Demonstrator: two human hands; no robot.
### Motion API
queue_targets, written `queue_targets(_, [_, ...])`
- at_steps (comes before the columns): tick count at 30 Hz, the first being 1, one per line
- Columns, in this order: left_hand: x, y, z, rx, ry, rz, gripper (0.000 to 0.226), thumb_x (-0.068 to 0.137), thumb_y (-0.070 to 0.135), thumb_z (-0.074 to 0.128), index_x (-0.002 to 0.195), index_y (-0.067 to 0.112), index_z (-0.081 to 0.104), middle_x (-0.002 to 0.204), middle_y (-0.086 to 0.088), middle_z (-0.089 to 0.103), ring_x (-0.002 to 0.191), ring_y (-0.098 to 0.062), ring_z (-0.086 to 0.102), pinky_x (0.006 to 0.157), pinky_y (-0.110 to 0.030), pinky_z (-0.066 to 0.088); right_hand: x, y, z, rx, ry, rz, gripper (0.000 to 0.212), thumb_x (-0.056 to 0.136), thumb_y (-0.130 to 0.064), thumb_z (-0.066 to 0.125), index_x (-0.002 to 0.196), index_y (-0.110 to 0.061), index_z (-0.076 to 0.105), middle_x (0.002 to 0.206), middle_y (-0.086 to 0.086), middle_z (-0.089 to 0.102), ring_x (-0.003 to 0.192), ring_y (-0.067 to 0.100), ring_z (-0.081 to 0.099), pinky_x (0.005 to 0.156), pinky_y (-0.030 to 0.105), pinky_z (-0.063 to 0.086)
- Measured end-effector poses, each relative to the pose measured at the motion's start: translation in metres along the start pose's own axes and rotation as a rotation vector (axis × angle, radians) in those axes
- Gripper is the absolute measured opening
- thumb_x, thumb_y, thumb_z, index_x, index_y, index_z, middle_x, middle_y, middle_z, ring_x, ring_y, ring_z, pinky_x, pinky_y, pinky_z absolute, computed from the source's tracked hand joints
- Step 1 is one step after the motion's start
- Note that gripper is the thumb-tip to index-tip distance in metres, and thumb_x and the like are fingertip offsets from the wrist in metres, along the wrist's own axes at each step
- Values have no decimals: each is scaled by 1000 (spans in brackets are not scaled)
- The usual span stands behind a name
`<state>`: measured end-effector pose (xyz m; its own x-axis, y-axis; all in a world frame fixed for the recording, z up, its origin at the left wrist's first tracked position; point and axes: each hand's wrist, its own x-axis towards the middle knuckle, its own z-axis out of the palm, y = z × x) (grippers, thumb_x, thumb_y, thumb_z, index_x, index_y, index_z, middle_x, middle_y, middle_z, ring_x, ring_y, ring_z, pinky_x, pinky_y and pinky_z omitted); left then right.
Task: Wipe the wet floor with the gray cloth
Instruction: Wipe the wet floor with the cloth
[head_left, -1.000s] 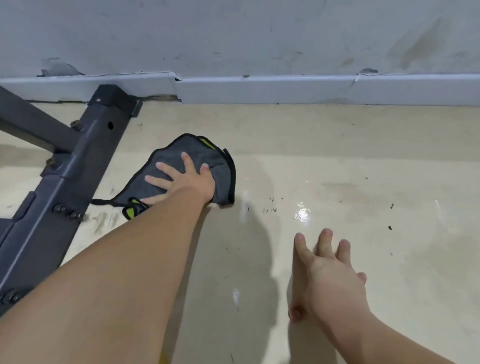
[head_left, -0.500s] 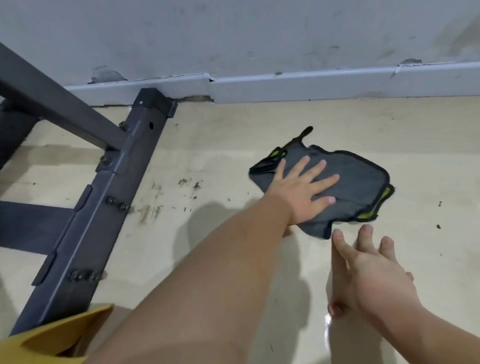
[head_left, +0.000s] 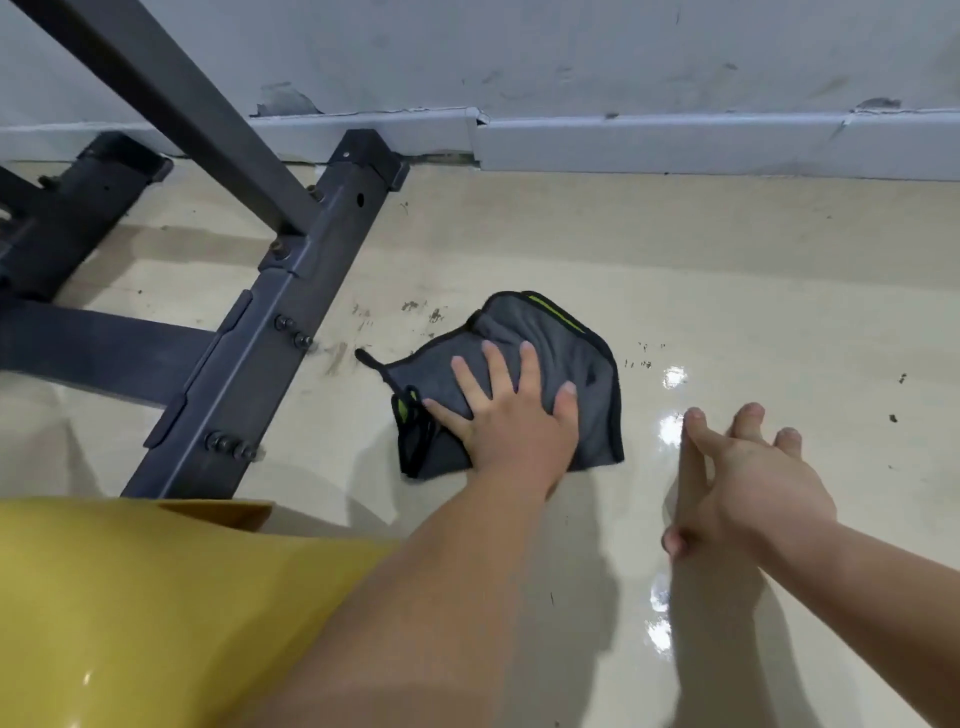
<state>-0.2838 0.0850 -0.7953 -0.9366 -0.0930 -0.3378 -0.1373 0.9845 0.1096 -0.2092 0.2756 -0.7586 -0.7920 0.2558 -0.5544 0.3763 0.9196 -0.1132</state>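
The gray cloth (head_left: 571, 353), edged in black with a green strip, lies bunched on the beige floor (head_left: 753, 291). My left hand (head_left: 511, 415) presses flat on it, fingers spread. My right hand (head_left: 743, 478) rests on the floor just right of the cloth, fingertips down and fingers spread, holding nothing. Wet glints (head_left: 672, 405) shine on the floor between the cloth and my right hand, with more near my right wrist.
A dark metal frame (head_left: 270, 332) with bolted plates runs from the wall down to the left of the cloth. A pale baseboard (head_left: 675, 143) lines the wall behind. A yellow surface (head_left: 130, 613) fills the lower left. Dirt specks dot the floor.
My left hand has slid the cloth back to the left, away from my right hand, and the cloth has bunched differently. The right hand stays planted on the floor.
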Motion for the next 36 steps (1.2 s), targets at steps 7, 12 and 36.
queue_targets(7, [-90,7,35,130,-23,435,64,106,62,18,164,48,-4,177,4,-14,158,-35,-26,114,-80,-16,-15,12,-2,-12,38,-92,114,57,-56,82,146,-54,12,166,-5,4,152,29,10,93,49,49])
queue_targets(12, [-72,16,31,156,-157,413,65,101,73,10,158,56,-18,171,8,-31,154,-33,-37,112,-81,-19,-28,35,-14,133,-16,-166,94,60,-55,88,138,-46,36,139,-12,33,129,15,43,93,40,51])
queue_targets(36, [-139,151,32,187,-465,0,72,103,66,2,150,34,-41,159,-9,-51,147,-43,-44,116,-81,-9,-41,195,-55,-152,126,-523,43,93,-48,57,129,-25,54,122,-2,51,118,23,49,86,36,49])
